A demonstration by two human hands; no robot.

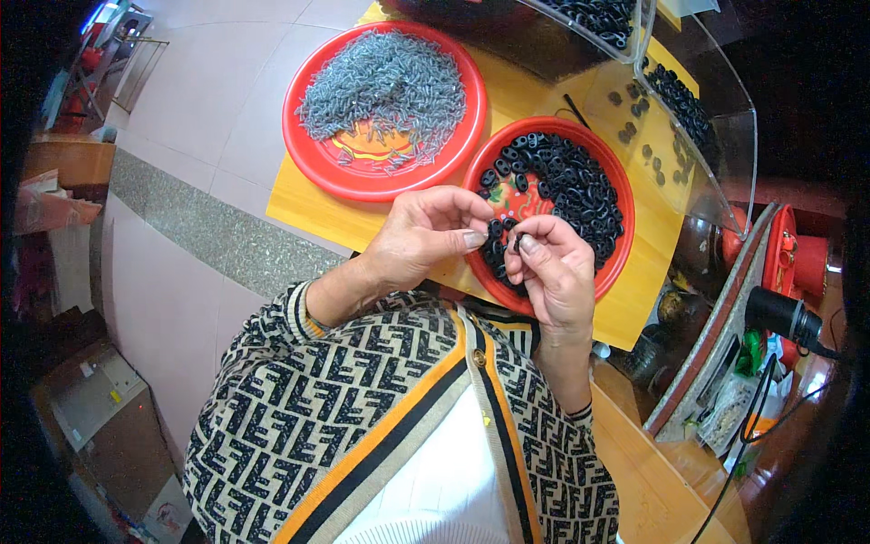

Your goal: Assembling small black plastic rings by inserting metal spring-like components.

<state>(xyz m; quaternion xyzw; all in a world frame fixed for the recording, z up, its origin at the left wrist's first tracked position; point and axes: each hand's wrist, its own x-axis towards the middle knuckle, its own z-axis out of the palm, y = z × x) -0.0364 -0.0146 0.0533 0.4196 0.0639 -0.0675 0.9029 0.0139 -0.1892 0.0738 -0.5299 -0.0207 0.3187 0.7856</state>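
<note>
Both hands meet over the near left rim of a red round tray [625, 249] full of small black oval plastic pieces [580, 190] with holes. Between the thumb and fingertips of my right hand [555, 272] is pinched one small black plastic piece [519, 242]. My left hand [421, 234] is curled just to its left, thumb and forefinger drawn together; whatever they hold is too small to make out. Farther left lies a second red tray [294, 127], heaped with small grey screw-like pieces [385, 86].
Both trays stand on a yellow wooden table [657, 245]. At the far right are clear plastic bins [739, 136] with more black pieces. Right of the table, a ledge holds a black cylindrical device [781, 315] with a cable, and plastic bags [729, 408]. Tiled floor [208, 109] lies left.
</note>
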